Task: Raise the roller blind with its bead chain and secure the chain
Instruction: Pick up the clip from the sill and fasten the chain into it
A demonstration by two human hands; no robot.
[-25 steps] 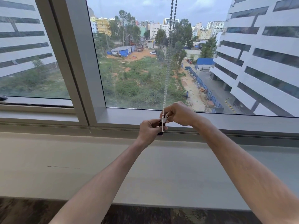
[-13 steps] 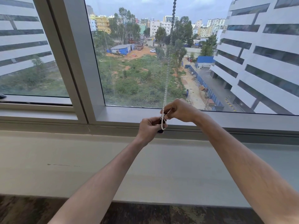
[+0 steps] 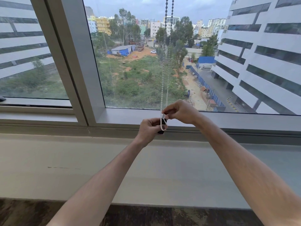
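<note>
Strands now parted: bead chain, light, limp, slippery.
Right hand pinches its loop; left hand grips black holder.

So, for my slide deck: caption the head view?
Both hands, left hand and right hand, fit the bead chain loop into a dark clip at the window frame.

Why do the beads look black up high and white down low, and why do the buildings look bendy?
Head view: the bead chain is dark against the bright sky, pale against the trees. Head view: the wide lens tilts the window frame and the buildings. Head view: both hands, left and right, look sharp.
</note>
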